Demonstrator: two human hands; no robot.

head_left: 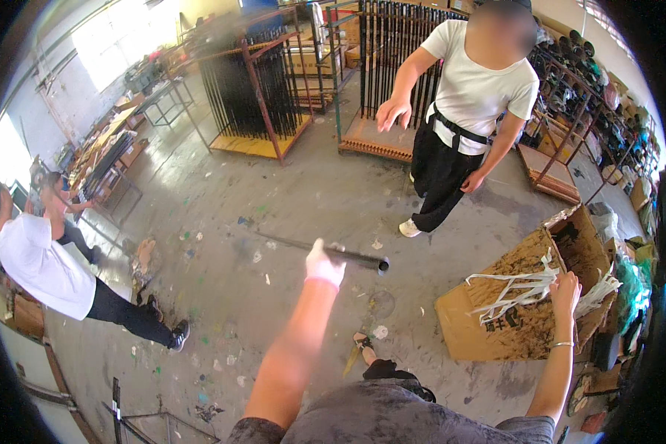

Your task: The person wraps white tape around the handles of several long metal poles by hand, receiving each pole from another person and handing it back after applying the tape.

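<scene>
My left hand (324,266), in a white glove, is closed around a long dark tube (364,259). One end of the tube, round and hollow, points to the right; its thin far end reaches away to the left above the floor. At the right, my bare right hand (566,292) is closed on a bunch of white strips (518,287). They spread leftward over the side of an open cardboard box (470,329). The box is worn, tilted, and stained dark inside. A metal bracelet circles my right wrist.
A person in a white T-shirt (485,85) stands ahead; others (48,248) are at the left. Racks of dark rods (248,89) stand at the back. Piled bags and bundled goods (633,288) line the right side. Scraps litter the floor (222,259). A metal frame (144,422) is at lower left.
</scene>
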